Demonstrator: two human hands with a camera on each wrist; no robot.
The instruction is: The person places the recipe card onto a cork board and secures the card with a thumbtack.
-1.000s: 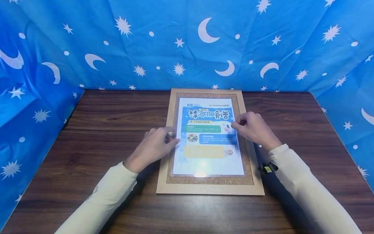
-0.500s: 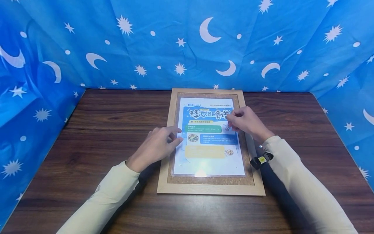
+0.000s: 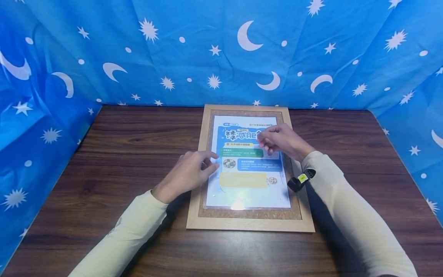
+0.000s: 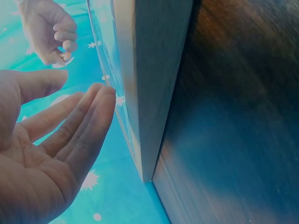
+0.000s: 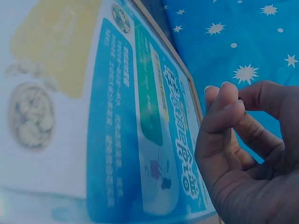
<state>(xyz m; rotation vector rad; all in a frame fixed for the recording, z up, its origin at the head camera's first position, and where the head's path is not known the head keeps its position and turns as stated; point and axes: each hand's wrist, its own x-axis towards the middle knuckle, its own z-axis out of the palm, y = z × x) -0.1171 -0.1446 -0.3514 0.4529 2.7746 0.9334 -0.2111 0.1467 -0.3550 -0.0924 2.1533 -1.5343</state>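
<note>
A printed sheet (image 3: 252, 195) with a glossy clear cover and blue, green and yellow panels lies on a cork board (image 3: 249, 214) in a light wooden frame (image 3: 249, 224). My left hand (image 3: 188, 171) hovers at the frame's left side, fingers loosely extended and thumb apart, fingertips over the sheet's left edge; whether they touch it is unclear. Above the sheet's upper right part is my right hand (image 3: 282, 140), thumb and fingertips (image 5: 226, 95) drawn together. No object shows between them, though something tiny could be hidden. Part of the printed title lies behind this hand.
The framed board rests on a dark wood-grain table (image 3: 104, 161), its far edge by a blue curtain (image 3: 194, 46) with white moons and stars. A black wrist device (image 3: 298, 182) with a yellow label is on the right wrist, over the frame's right side.
My right hand has moved left from the sheet's right edge to over its upper right part, fingertips staying together. The left hand has shifted slightly right; the board stays put.
</note>
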